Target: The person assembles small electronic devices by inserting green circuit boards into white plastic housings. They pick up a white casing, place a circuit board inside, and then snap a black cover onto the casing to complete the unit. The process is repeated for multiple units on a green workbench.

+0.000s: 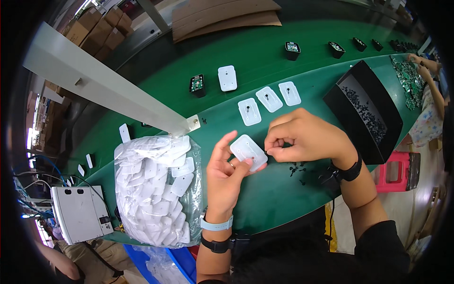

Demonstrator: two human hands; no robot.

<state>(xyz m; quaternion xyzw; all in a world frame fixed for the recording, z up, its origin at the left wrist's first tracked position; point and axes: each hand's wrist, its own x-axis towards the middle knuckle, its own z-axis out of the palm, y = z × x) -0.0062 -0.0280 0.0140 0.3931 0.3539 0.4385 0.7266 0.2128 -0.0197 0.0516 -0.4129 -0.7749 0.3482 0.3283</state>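
My left hand (226, 177) grips a white plastic cover (247, 150) by its lower edge, tilted with its hollow side up. Beside the cover's right edge, my right hand (295, 137) is closed in a pinch; whatever its fingertips hold is too small or hidden to make out. Below that hand, several small black screws (298, 170) lie loose on the green table (265, 203). Farther off, three similar white covers, one of them the nearest left cover (249, 112), lie in a row, each with a dark screw in it.
A clear bag (151, 189) full of white covers lies at left. At right stands a black box (395, 124) holding many screws. Beyond, black housings with circuit boards (197, 85) line the green belt. A metal post (109, 80) rises at left. A co-worker's hands (421, 66) show far right.
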